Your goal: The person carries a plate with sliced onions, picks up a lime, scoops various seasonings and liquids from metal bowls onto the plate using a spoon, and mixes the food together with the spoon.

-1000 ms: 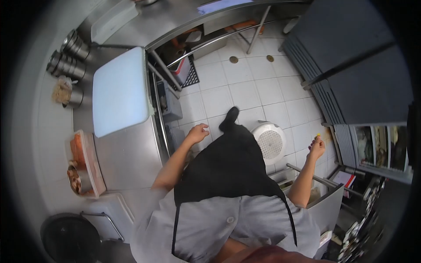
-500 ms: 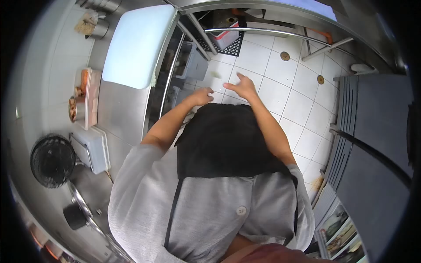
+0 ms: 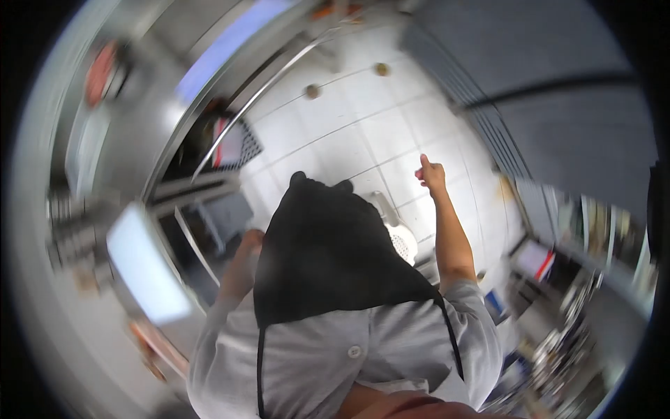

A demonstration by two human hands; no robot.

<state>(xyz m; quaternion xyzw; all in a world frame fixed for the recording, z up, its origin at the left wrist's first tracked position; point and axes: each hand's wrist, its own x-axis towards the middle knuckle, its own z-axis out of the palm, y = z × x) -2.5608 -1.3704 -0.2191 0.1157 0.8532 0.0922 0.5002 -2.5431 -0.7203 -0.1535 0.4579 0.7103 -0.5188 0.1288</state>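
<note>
My right hand [image 3: 431,174] hangs over the white tiled floor [image 3: 349,140] with its fingers loosely curled and partly apart. Nothing shows in it. My left hand [image 3: 252,241] is low beside the black apron [image 3: 328,244] I wear. It is blurred and partly hidden behind the cloth, so its fingers cannot be made out. The nearest thing to it is the steel counter's lower shelf, where a grey plastic bin [image 3: 227,216] stands. A white shoe with holes [image 3: 403,242] shows beside the apron.
A pale blue board [image 3: 148,265] lies on the counter at left. A steel rail [image 3: 262,105] crosses in front of a red-and-white box [image 3: 227,140]. Large grey doors [image 3: 544,119] stand at right, with shelves of blurred metalware [image 3: 569,328] behind them.
My body and view have turned to the right, so the counter and doors have swung around. My hands have moved apart, the right one out to the side and the left one back beside the apron.
</note>
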